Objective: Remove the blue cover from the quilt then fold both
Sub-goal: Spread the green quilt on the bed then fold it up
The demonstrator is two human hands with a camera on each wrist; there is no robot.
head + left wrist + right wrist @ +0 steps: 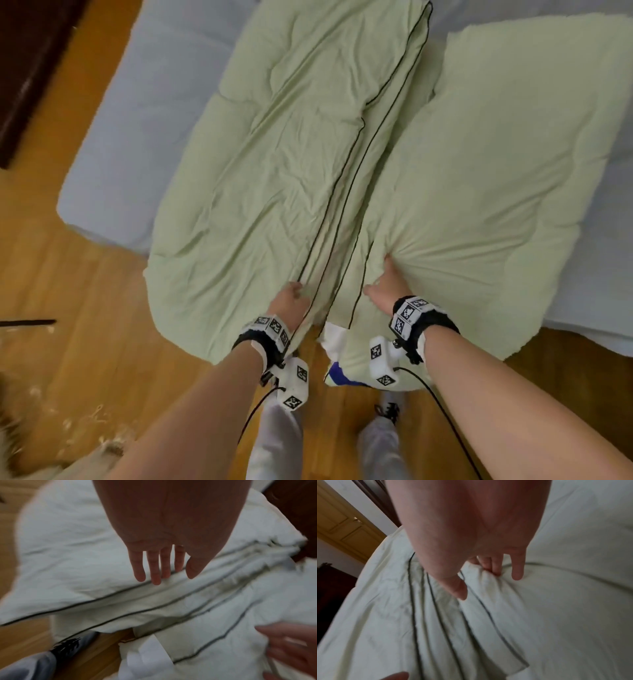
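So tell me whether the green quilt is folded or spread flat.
Folded, partly: the green quilt lies in long lobes on the bed, with several piped edges stacked along the middle. The right hand pinches one layer.

Right hand [476, 555] pinches a quilt [556, 601] fold.

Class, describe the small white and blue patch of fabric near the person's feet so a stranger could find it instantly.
Start at the pale green quilt hanging off the bed's near edge. Below the right hand, a white and blue patch peeks out; nothing else on the quilt is that colour.
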